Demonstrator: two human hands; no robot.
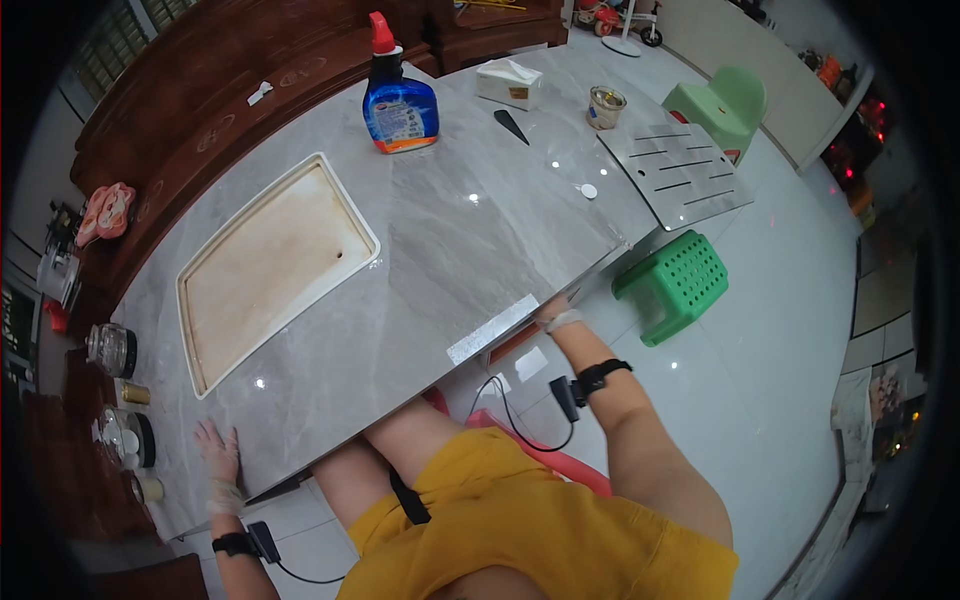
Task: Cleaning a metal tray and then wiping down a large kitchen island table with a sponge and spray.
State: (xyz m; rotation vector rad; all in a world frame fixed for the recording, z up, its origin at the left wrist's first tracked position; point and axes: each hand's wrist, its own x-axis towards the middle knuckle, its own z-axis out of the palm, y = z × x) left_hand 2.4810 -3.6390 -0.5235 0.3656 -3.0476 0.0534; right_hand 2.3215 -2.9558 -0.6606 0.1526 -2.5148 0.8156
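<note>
My left hand [217,455], in a clear thin glove, lies with its fingers apart on the near left corner of the grey marbled table [442,247]. Beyond it is a shallow tray [281,262] with a white rim and brown stains. My right hand [555,307], gloved too, reaches under the table's near edge beside an open drawer [517,343]; its fingers are mostly hidden, so any hold cannot be told. A silvery strip [493,328] runs along the edge by it. A blue spray bottle [401,112] with a red nozzle stands upright at the far side.
A tissue box [510,84], a dark pointed blade-like piece [511,127], a glass jar [605,107] and a slotted panel [679,172] are at the far right. Glass pots [112,350] line the left side. A green stool [679,281] and a light green chair [716,109] stand on the floor.
</note>
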